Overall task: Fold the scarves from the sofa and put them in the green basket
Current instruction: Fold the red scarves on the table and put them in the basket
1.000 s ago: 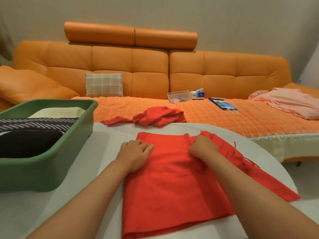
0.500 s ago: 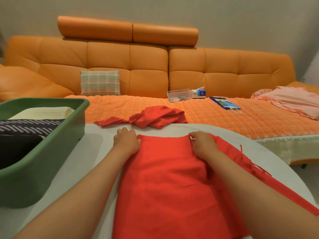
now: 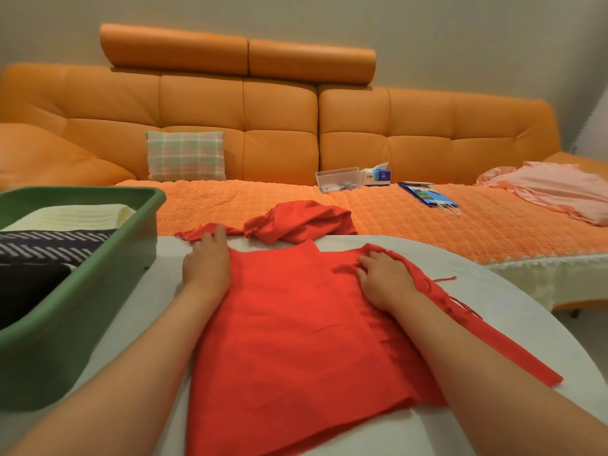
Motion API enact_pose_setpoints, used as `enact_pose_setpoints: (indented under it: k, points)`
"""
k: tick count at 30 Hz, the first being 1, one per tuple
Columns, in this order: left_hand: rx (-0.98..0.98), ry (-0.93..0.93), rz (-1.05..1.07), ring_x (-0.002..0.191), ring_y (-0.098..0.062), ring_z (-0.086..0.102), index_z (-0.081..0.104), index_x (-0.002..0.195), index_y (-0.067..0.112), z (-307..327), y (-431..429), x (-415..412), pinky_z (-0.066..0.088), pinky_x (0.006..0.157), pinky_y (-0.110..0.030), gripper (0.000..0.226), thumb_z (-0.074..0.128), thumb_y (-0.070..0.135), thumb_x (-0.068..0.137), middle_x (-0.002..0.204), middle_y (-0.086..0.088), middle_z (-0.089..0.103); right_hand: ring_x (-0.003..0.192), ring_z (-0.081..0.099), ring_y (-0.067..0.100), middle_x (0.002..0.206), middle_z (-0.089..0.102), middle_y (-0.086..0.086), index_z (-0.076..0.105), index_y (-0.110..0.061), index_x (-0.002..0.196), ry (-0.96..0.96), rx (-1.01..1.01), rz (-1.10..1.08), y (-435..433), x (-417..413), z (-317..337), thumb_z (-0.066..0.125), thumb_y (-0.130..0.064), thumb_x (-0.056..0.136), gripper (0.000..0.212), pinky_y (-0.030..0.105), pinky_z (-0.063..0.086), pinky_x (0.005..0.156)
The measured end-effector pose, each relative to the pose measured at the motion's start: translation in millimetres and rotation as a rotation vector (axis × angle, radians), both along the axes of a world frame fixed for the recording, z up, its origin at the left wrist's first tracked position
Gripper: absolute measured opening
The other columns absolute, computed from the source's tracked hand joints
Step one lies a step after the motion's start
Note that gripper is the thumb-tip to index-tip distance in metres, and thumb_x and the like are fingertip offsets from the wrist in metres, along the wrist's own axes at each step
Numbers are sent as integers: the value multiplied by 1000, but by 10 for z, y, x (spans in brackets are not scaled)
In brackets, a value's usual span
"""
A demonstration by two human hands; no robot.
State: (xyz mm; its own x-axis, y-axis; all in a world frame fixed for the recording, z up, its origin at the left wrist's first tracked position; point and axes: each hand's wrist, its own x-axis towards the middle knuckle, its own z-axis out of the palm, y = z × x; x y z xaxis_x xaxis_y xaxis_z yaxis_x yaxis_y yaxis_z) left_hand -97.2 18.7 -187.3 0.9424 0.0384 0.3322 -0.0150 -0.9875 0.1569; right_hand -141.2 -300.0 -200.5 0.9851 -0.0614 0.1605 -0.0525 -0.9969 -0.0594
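Currently, folded scarves [image 3: 52, 245] lie in the basket [image 3: 108, 284]; left hand [image 3: 206, 264] and right hand [image 3: 385, 278], both flat, press the part-folded red scarf [image 3: 296, 324] near the table's [image 3: 493, 291] far edge.

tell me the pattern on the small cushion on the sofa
The cushion is plaid, green and pink; head view.

We count two hands, a left hand [image 3: 207, 269] and a right hand [image 3: 386, 279]; one basket [image 3: 98, 291] with three folded scarves, cream scarf [image 3: 75, 215], striped scarf [image 3: 49, 245], black scarf [image 3: 29, 284]; two headrests [image 3: 174, 49]; one cushion [image 3: 186, 156]; one clear box [image 3: 337, 179]; one tissue box [image 3: 378, 176]; one pink cloth [image 3: 552, 189]; red cloth [image 3: 296, 324], one scarf or two we cannot tell
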Motion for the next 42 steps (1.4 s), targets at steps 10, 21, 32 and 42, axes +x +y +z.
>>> enact_pose_setpoints:
  k: [10,21,32,42]
  points:
    - [65,398,-185,149,-35,13,24,152,41,-91,-537,-384,11,114,-61,72,25,75,89,163,-7,16,152,15,21,166,14,6,23,-32,158,143,153,195,317,-196,134,37,-50,102,60,42,13,123]
    - [269,435,-402,152,-23,-7,1,152,52,-19,-4,-364,-8,118,-58,116,-8,102,49,166,2,-6,145,29,27,158,30,2,32,-40,151,220,-20,46,345,-156,224,28,-68,94,64,65,14,112]
    - [217,290,-965,150,-20,12,23,151,47,-72,-994,-976,12,121,-46,76,36,80,84,162,0,19,153,4,20,167,6,0,14,-44,156,279,30,85,206,220,136,22,-37,102,55,71,0,114]
    - [-190,101,-858,131,-16,47,54,133,33,23,-846,-1010,38,109,-40,47,35,49,94,142,6,50,152,9,26,164,15,11,25,-35,154,44,-161,141,250,142,108,23,-47,103,53,60,8,117]
